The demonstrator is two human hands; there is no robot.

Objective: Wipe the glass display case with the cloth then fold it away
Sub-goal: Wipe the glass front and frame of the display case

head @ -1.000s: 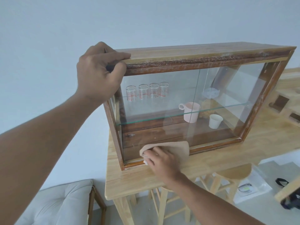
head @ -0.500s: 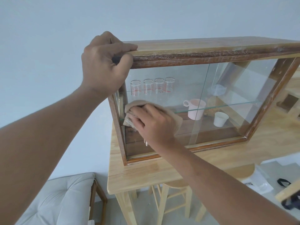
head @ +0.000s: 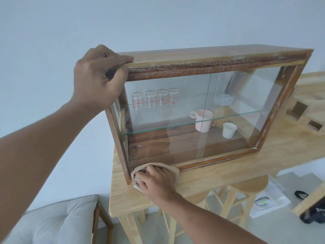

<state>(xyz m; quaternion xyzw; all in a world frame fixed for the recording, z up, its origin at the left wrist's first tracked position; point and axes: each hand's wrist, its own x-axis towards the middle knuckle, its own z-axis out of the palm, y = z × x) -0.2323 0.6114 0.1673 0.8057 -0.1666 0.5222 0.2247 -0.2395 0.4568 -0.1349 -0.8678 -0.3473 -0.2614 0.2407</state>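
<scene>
A wooden-framed glass display case [head: 211, 67] stands on a light wooden table [head: 228, 175]. My left hand [head: 98, 76] grips the case's top left corner. My right hand [head: 156, 180] presses a beige cloth [head: 173, 170] against the bottom left corner of the front glass, at the lower frame rail. The hand covers most of the cloth. Inside the case, several clear measuring glasses [head: 155, 99], a pink mug [head: 203, 119] and a white cup [head: 228, 130] show through the glass.
The table edge runs just in front of the case. Wooden stools [head: 246, 189] stand under the table. A grey cushioned seat [head: 58, 221] sits at the lower left. Wooden blocks [head: 302, 110] lie on the table at the right.
My right hand slid the cloth up the left side of the front glass, then back down to the bottom left corner. My left hand kept its hold on the top corner.
</scene>
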